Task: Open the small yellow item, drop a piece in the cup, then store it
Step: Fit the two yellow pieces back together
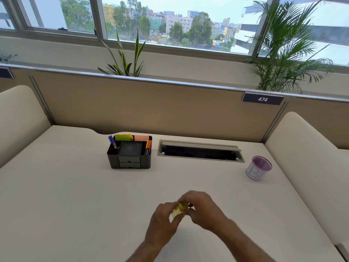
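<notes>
Hands meet over the near middle of the desk (75, 195). Left hand (163, 222) grips the pale body of the small yellow item (178, 210); right hand (203, 208) pinches its darker cap end. Whether the cap has come loose cannot be told. Cup (258, 168), far right, shows no piece inside from this angle. Organiser (130, 154), far centre, is a likely storage place. Judged stage: opening only; dropping and storing remain.

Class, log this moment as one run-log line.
stage: opening | left hand and right hand: both on small yellow item | cup: far right, untouched | organizer: behind
</notes>
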Available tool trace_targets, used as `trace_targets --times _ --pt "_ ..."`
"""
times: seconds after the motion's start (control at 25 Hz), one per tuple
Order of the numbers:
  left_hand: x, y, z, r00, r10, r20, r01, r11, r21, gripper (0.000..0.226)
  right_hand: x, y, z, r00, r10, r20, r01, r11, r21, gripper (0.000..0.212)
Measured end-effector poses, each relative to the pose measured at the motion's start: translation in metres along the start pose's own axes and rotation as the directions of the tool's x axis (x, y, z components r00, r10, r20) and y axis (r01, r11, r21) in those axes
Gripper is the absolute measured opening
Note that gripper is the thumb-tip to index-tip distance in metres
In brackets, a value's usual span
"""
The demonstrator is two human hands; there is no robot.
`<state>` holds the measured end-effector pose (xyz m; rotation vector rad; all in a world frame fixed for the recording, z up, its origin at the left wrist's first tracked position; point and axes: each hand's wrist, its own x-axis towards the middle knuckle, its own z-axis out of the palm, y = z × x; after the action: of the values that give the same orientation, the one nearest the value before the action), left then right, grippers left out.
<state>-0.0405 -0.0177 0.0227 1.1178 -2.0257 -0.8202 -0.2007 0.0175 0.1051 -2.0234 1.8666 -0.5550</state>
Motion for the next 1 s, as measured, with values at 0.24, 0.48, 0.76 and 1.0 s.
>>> trace_targets --times 0.24,0.48,0.76,1.0 --pt "0.0021 -0.0014 -0.0014 0.998 0.050 0.032 -0.050 0.999 -0.008 0.024 0.0000 0.0081 -0.0039 0.999 0.026 0.020 -0.026 0.999 -0.046 0.028" --pt "0.0045 0.0025 -0.0008 0.996 0.079 0.030 -0.079 0.997 0.010 0.024 0.0010 0.0094 -0.0041 0.994 0.105 -0.015 -0.105 0.994 -0.018 0.020" --pt "0.0051 0.0025 -0.0054 0.993 0.112 0.024 -0.114 0.990 0.082 0.028 -0.0003 0.0085 0.0019 0.993 0.113 -0.027 -0.114 0.993 -0.041 0.021" --pt "0.0089 0.0041 -0.0079 0.991 0.134 -0.017 -0.131 0.984 0.121 0.038 0.0006 0.0082 0.0046 0.986 0.157 -0.056 -0.156 0.988 0.007 0.021"
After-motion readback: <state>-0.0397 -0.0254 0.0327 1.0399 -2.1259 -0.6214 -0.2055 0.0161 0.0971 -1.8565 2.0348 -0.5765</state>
